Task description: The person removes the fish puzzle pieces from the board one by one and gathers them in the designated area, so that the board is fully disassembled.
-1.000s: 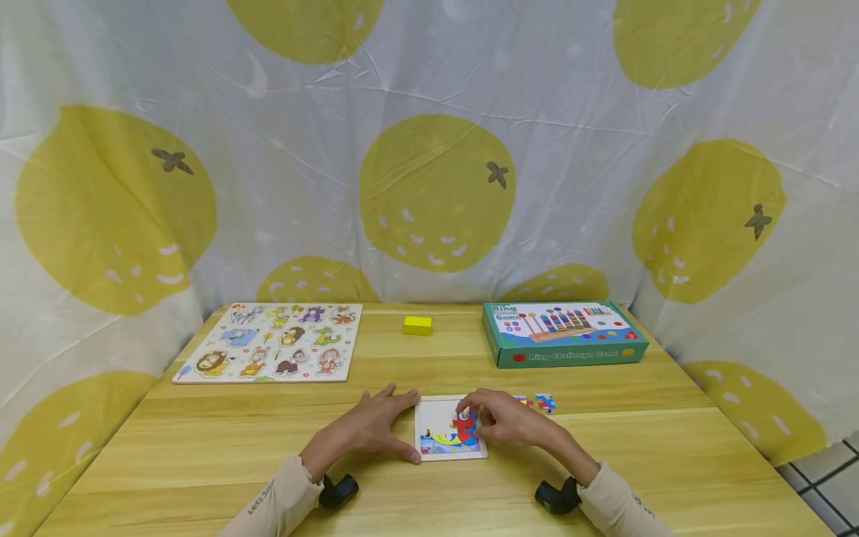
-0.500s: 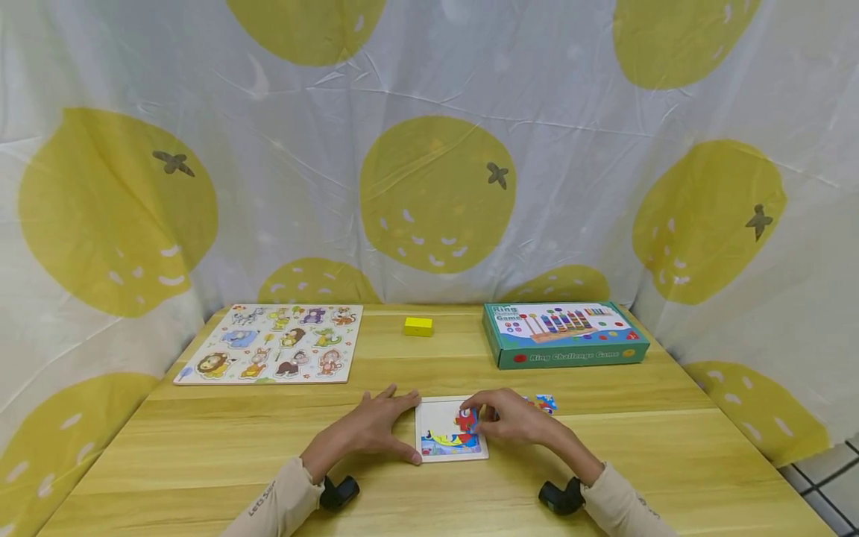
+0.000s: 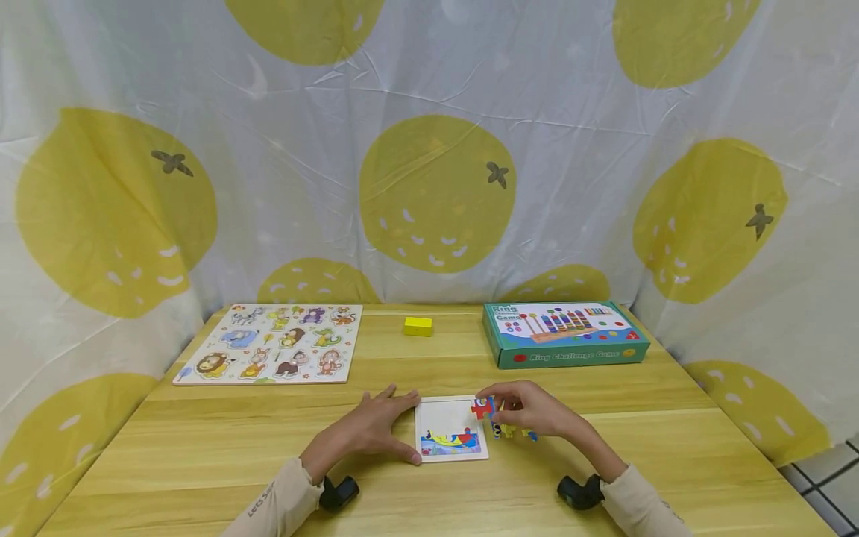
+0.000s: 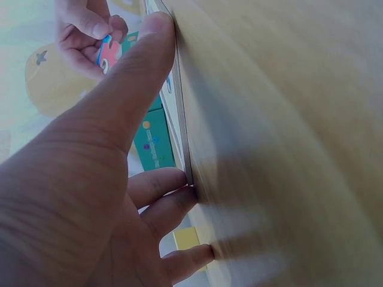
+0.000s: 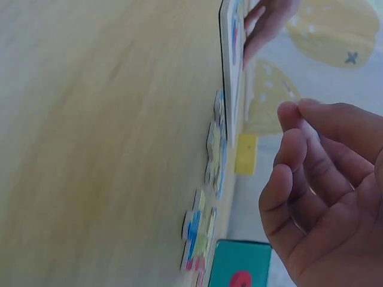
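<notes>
A small jigsaw puzzle tray (image 3: 439, 412) with a pale rim lies on the table, its lower part filled with a blue and yellow sea picture. My left hand (image 3: 370, 426) spreads along its left side, thumb at the near corner and forefinger at the far one. Between thumb and fingers, my right hand (image 3: 535, 409) pinches a red and blue puzzle piece (image 3: 481, 409) with a white eye, raised by the tray's upper right corner. In the left wrist view this puzzle piece (image 4: 109, 54) shows beyond my left thumb. Loose puzzle pieces (image 5: 197, 230) lie beside the tray, partly hidden under my right hand in the head view.
An animal peg puzzle board (image 3: 268, 343) lies at the back left. A yellow block (image 3: 418, 327) sits at the back middle, and a green Ring Challenge Game box (image 3: 567, 335) at the back right. A fruit-print curtain (image 3: 436, 194) hangs behind the table.
My right hand has lifted the red puzzle piece from the tray's right part and moved up and right with it. Loose pieces beneath that hand now show. The left hand stays put.
</notes>
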A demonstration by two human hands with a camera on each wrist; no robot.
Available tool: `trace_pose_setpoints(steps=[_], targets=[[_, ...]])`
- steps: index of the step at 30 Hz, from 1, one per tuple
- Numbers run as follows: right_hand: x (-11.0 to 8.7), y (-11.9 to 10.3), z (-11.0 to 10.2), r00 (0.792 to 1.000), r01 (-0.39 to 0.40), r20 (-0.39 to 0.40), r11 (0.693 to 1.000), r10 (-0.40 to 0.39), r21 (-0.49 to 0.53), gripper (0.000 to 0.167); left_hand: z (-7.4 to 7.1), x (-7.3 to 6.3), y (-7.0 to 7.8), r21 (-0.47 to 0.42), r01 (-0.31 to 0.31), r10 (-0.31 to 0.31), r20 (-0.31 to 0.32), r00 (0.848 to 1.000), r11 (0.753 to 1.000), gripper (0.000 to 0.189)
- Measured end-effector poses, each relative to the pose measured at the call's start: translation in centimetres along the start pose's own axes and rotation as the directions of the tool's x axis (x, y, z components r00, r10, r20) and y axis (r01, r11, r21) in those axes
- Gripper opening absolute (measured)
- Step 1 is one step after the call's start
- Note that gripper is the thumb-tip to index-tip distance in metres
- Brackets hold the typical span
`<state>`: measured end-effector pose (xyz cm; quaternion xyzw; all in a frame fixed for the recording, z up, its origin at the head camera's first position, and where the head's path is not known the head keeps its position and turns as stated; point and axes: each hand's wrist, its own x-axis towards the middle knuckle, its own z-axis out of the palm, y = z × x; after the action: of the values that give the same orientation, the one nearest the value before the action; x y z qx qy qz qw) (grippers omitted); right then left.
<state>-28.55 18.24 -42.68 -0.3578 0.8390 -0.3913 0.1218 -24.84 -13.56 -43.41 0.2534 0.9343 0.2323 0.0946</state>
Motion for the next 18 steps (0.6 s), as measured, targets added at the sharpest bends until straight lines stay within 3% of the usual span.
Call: trace_pose_setpoints(steps=[6,18], targets=[[-1.3,1.1,-1.0,1.000,-0.023,0.007,0.994,0.023,0.108,0.033,0.0,0.0,0.0,-0.004,0.008,-0.008,0.001,1.000,1.000,0.099],[-4.1,2.6,-2.4,1.000,-0.016,-0.017,0.974,0.020,0.226,0.036,0.0,0.1,0.0,0.002,0.004,-0.004,0.001,1.000,1.000,0.099]])
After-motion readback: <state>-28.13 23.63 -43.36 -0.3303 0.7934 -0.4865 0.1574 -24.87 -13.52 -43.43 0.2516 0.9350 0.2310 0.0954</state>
